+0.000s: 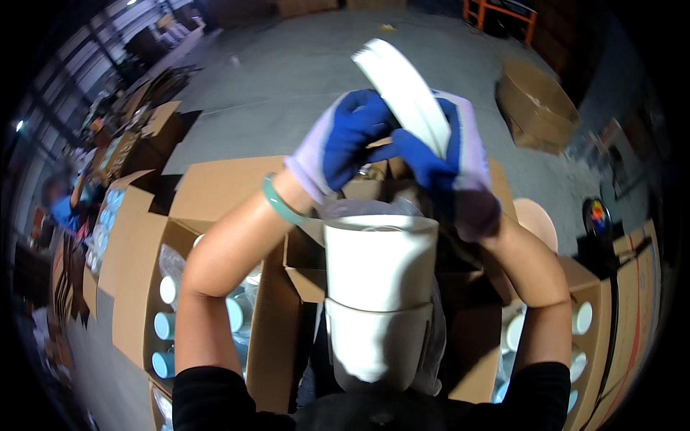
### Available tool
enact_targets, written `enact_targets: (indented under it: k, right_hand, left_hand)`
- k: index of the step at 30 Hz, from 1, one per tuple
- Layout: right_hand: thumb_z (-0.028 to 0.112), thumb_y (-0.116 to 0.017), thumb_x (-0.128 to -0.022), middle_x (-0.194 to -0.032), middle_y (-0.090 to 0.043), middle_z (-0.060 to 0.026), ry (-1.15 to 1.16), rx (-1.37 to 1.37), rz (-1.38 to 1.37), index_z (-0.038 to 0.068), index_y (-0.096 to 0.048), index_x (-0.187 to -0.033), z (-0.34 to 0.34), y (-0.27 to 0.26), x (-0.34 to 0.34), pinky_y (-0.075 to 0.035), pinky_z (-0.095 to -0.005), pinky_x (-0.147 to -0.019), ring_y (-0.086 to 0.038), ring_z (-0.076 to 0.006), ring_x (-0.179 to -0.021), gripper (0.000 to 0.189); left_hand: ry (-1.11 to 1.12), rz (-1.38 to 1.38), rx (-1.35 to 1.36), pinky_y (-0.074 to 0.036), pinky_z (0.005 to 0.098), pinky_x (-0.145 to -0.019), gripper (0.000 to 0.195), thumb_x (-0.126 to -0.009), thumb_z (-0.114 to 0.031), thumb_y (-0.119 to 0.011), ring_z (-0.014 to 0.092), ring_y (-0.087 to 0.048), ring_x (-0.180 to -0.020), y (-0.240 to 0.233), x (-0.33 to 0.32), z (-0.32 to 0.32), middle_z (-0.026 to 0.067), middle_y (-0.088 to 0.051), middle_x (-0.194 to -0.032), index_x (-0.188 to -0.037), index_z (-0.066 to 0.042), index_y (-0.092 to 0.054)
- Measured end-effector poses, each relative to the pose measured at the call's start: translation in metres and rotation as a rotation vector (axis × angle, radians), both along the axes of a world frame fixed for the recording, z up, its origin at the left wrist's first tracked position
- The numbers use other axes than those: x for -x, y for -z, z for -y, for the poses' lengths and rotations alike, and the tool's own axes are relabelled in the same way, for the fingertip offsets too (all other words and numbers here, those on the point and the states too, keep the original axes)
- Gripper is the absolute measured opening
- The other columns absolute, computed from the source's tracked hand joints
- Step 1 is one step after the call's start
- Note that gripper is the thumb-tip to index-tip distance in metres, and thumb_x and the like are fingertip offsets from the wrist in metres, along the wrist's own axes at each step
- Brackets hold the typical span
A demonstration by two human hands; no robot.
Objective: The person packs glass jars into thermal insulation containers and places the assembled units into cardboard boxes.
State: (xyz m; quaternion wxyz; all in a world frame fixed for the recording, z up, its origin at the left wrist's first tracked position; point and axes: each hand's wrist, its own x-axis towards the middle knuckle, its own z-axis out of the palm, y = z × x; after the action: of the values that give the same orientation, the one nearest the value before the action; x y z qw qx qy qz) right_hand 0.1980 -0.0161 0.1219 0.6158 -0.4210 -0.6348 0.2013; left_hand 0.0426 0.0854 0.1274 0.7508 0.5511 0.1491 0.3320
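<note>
Both my hands wear blue-coated gloves with lavender backs and are raised in front of me. My right hand (pixel 444 156) grips a white, flat, curved-edged piece (pixel 407 91), seen nearly edge-on and tilted. The fingers of my left hand (pixel 358 134) curl against its left side, partly hidden behind it. Too little shows to tell whether the piece is a lid. Below my hands, close to my body, two white plastic buckets (pixel 377 264) stand nested one in the other. Thin clear plastic film (pixel 431 345) hangs beside them.
An open cardboard box (pixel 272 345) at left holds blue- and white-capped bottles (pixel 164 326); another box (pixel 593 345) at right holds similar ones. A large carton (pixel 536 108) stands on the grey floor. Far left, a person (pixel 67 207) is beside more boxes. An orange frame (pixel 501 13) stands at the back.
</note>
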Motion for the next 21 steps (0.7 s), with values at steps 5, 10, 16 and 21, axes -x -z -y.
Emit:
enact_targets:
  k: [5, 10, 16, 21]
  right_hand:
    - [0.021, -0.067, -0.093, -0.134, -0.049, -0.0182, -0.254, 0.258, -0.547, 0.002, -0.029, -0.147, -0.001, -0.033, 0.007, -0.050, -0.0331, -0.095, -0.056, -0.0227, -0.118, 0.069]
    - [0.049, -0.070, -0.084, -0.156, -0.025, -0.0237, -0.045, -0.478, 0.487, 0.006, -0.023, -0.154, -0.022, -0.026, -0.017, -0.033, -0.0462, -0.113, -0.029, -0.0370, -0.144, 0.094]
    - [0.048, -0.043, -0.101, -0.130, -0.062, -0.0123, -1.056, 0.558, -0.729, 0.005, -0.049, -0.140, -0.045, -0.031, -0.024, -0.044, -0.0371, -0.107, -0.061, -0.0236, -0.117, 0.058]
    - [0.036, -0.072, -0.086, -0.157, -0.020, -0.0231, -0.171, -0.589, 0.609, 0.004, -0.013, -0.157, -0.039, -0.014, 0.001, -0.023, -0.0427, -0.119, -0.020, -0.0365, -0.147, 0.098]
  left_hand:
    - [-0.635, -0.389, -1.230, -0.053, 0.0331, -0.094, 0.070, -0.075, -0.018, -0.085, 0.022, -0.060, -0.113, 0.008, 0.021, 0.004, 0.0135, -0.061, -0.122, -0.134, -0.001, -0.051]
    - [-0.173, -0.077, -0.389, -0.050, 0.0315, -0.097, 0.066, -0.083, -0.020, -0.078, 0.017, -0.057, -0.114, -0.027, 0.039, 0.039, 0.0135, -0.059, -0.125, -0.138, 0.002, -0.050]
    - [-0.474, -0.096, -1.453, -0.052, 0.0368, -0.094, 0.079, -0.068, -0.013, -0.088, 0.028, -0.054, -0.122, -0.018, 0.054, 0.042, 0.0189, -0.051, -0.134, -0.138, -0.004, -0.052]
    - [-0.200, 0.060, -0.243, -0.050, 0.0292, -0.091, 0.052, -0.089, -0.014, -0.071, 0.015, -0.061, -0.101, -0.032, 0.052, 0.052, 0.0084, -0.062, -0.118, -0.135, 0.002, -0.053]
